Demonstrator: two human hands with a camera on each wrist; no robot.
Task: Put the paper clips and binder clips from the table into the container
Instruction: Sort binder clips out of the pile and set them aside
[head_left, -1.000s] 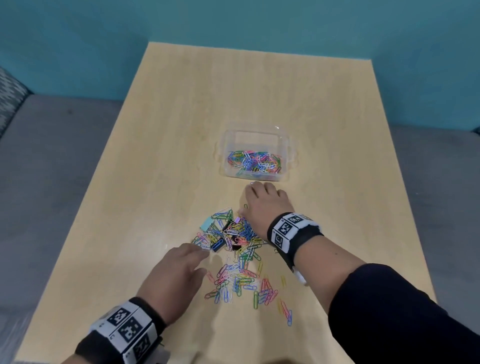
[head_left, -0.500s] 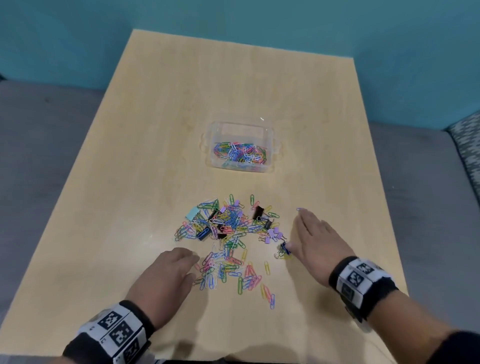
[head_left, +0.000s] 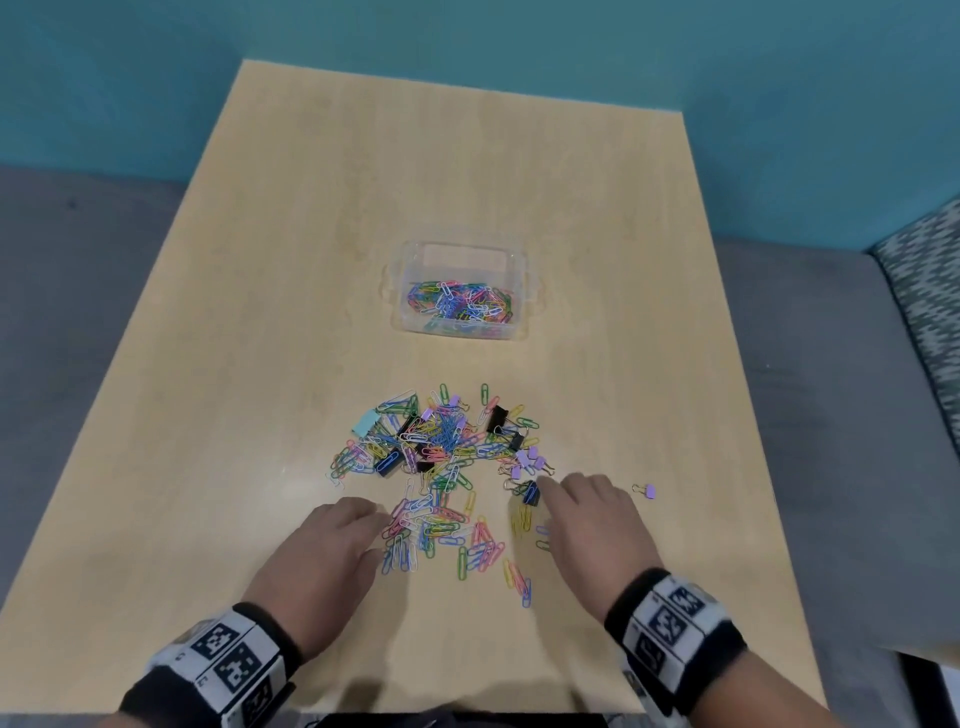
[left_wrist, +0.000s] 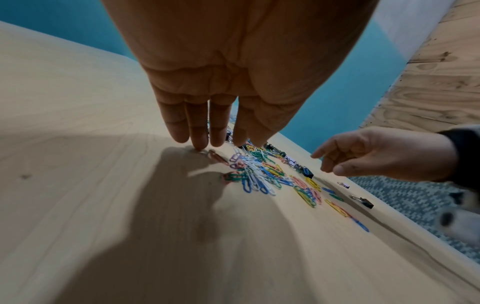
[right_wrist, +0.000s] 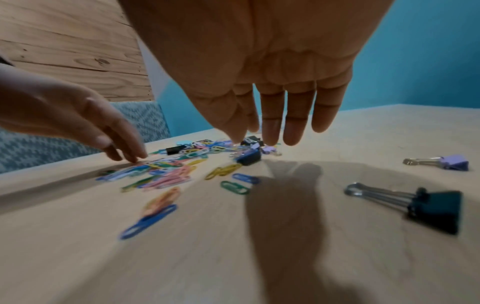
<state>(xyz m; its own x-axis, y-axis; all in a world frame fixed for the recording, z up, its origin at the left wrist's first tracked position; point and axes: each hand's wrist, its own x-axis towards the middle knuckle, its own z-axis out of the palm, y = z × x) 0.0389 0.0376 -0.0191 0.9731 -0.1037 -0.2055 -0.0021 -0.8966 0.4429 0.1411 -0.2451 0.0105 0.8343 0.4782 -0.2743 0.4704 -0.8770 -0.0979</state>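
Both hands at the clip pile, holding nothing

The paper clips (head_left: 441, 467) lie mid-table toward its near edge; left hand (head_left: 322, 561) fingertips (left_wrist: 200, 144) touch the pile's left side, right hand (head_left: 597, 525) fingers hang straight beside a blue binder clip (right_wrist: 249, 157); container (head_left: 519, 332) beyond.

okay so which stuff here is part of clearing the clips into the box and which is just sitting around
Part of the job:
paper clips heaped on the table
binder clips among them
stray purple clip
clear container, partly filled
left hand and right hand, both empty

Just there:
table
patterned seat
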